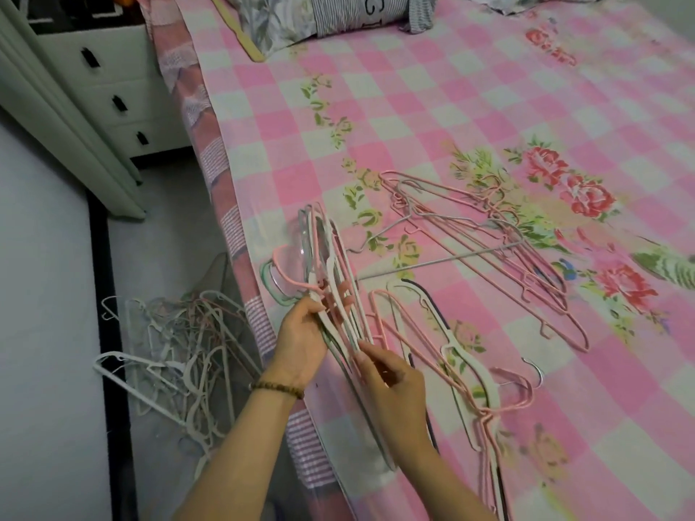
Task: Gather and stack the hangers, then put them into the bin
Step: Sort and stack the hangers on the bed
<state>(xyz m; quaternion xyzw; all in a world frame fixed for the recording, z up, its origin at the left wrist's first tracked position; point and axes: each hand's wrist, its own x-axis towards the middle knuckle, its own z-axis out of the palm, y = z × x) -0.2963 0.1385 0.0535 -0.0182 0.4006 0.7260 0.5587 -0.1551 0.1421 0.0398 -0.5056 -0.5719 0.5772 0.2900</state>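
Home bedroom, checked bedsheet point(489, 107), pillow point(301, 20), drawers point(113, 88)

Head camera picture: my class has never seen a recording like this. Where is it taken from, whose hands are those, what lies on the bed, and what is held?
No machine here: a person wears one camera on the head, so you look down at their own hands. The left hand grips a bundle of hangers at the edge of the bed; the right hand pinches the same bundle lower down. More loose hangers lie spread on the pink checked bed. A tangled heap of hangers sits down beside the bed.
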